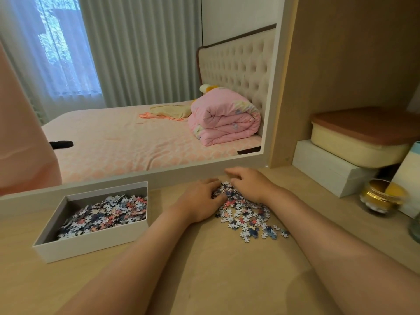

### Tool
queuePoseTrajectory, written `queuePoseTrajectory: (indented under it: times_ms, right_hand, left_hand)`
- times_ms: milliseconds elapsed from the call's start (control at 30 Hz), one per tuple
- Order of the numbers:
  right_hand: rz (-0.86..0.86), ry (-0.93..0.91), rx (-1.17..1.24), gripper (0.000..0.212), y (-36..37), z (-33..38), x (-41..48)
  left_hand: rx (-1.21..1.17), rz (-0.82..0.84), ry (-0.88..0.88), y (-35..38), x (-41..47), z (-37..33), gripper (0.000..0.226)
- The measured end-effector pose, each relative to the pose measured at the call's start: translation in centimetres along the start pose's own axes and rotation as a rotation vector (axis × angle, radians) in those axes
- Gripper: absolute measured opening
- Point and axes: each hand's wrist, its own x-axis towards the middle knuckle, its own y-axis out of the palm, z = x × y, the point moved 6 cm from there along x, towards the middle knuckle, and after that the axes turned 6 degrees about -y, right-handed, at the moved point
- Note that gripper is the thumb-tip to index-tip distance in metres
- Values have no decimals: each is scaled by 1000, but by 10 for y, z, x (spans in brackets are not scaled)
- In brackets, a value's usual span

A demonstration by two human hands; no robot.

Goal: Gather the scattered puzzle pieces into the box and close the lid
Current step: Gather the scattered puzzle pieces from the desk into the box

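Hands: left hand (200, 202) and right hand (247, 185) lie palm down, fingers curled, cupped over the far end of the puzzle pieces (247, 214), touching them; whether either has pieces clasped cannot be told
Loose pile: small interlocking cardboard shapes in white, blue and pink, spread flat on the pale wooden desk (204, 269), trailing toward the near right
Box (91, 244): white rectangular cardboard, lid off, just left of the left forearm, long axis running left to right, partly filled with more pieces
Mirror (145, 87): white-framed, standing behind the hands, reflecting a bed
Right side: cream container with brown lid (363, 135) stacked on a white box (327, 167); glass jar (381, 196) nearby
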Motion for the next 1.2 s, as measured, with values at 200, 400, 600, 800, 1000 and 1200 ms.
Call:
queuePoseTrajectory:
  times_ms: [200, 400, 600, 800, 1000, 1200]
  right_hand:
    - [-29, -23, 144, 35, -7, 8, -16]
    - [102, 81, -186, 54, -6, -17, -58]
    - [172, 14, -148, 55, 20, 10, -80]
    - [176, 0, 247, 43, 35, 42, -97]
    - [-6, 74, -61, 45, 13, 42, -131]
    - [147, 124, -231, 62, 43, 54, -156]
  left_hand:
    - [-155, -108, -25, -16, -4, 9, 46]
    - [32, 201, 12, 10, -4, -13, 76]
    - [-125, 156, 93, 0, -37, -28, 65]
    - [-87, 53, 40, -25, -77, -6, 37]
    - [64, 68, 26, -28, -109, -2, 58]
    - [35, 203, 14, -15, -138, -5, 77]
